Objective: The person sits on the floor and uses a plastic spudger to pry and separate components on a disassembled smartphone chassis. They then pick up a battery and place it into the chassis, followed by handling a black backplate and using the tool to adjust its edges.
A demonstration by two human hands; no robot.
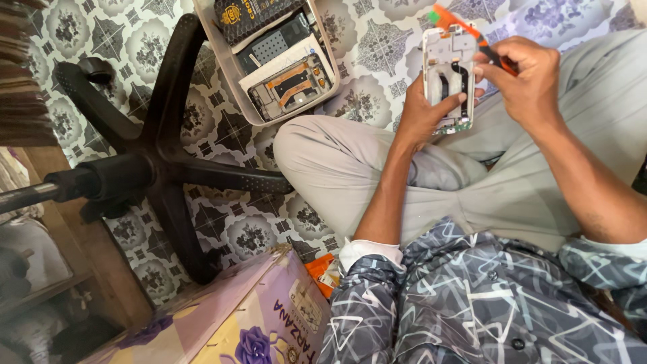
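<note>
So the left hand (421,114) is wrapped around an opened-up smartphone frame (447,74), white inner side facing up, thumb resting across its lower part. It's held upright-ish above the person's crossed legs in light grey trousers (519,182). The right hand (529,77) is closed around a screwdriver (465,27) with an orange handle and a green end cap, gripped right at the phone's right edge, with the tool running up and to the left behind the frame's top corner. Can't tell exactly where the tip lands, it's hidden by the fingers.

Off to the left of the left hand there's a shallow plastic tray (236,74) on the patterned floor (377,47), stacked with more phone parts and a dark box. Further left, a black office chair base (162,162). Below the left forearm, close to the body, sits a purple and yellow cardboard box (229,317) with flower print.
</note>
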